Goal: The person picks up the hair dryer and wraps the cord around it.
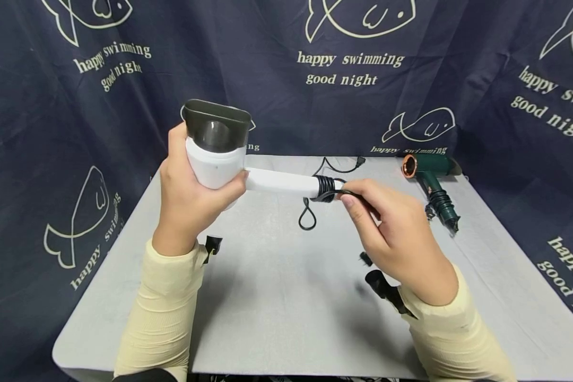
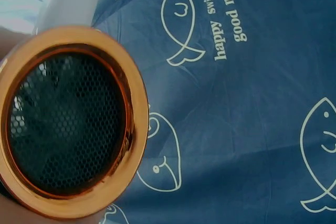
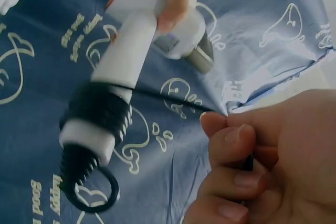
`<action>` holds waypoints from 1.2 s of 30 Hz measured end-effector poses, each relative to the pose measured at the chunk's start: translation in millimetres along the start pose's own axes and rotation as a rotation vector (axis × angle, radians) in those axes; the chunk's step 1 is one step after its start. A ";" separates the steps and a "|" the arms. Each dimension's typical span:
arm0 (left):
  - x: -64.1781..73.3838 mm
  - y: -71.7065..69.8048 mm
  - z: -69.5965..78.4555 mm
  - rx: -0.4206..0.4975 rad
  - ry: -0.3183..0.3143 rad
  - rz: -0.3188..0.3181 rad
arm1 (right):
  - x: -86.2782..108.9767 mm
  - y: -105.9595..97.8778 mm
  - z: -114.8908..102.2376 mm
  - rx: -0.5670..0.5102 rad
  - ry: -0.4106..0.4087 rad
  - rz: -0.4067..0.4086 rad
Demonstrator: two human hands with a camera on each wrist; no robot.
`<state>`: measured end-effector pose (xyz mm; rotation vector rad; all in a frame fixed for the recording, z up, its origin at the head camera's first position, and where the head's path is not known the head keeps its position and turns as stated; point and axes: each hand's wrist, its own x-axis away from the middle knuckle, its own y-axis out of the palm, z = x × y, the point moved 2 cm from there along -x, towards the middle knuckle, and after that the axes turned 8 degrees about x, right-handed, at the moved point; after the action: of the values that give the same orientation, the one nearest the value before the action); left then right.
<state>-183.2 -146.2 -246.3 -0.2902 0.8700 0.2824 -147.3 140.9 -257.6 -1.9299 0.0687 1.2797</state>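
Dark blue fabric [image 1: 277, 116] printed with fish outlines and the words "happy swimming good night" hangs behind the white hair dryer [image 1: 262, 180], which serves as reference for all positions below. Said dryer is held raised above a pale counter [image 1: 277, 297], its handle lying roughly level and its flat dark nozzle [image 1: 218, 130] turned upward. Both hands are engaged. Left hand [image 1: 186, 191] is wrapped round the body of the dryer, thumb across the near side; right hand [image 1: 396, 239], just beyond the handle's end, pinches the black cord [image 1: 326, 189] between thumb and fingers. Several turns of this cord are wound tightly about the lower handle, and a straight length runs from the coil to the right fingertips. One cord loop hangs below the handle; a plug [image 1: 360, 161] rests on the counter behind it. Left wrist view records a copper-coloured ring [image 2: 139, 121] round a dark mesh grille on the dryer. Well to the right of the white unit, a dark green hair dryer [image 1: 434, 188] lies on the counter, cord bound round its handle.
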 end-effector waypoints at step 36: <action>0.2 3.3 11.9 0.538 0.209 -0.099 | -7.2 17.4 45.9 -0.278 0.189 -0.175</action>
<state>-175.9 -138.8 -239.7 0.1420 1.0977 -0.0810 -193.0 155.8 -269.7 -2.2362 -0.1884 1.0306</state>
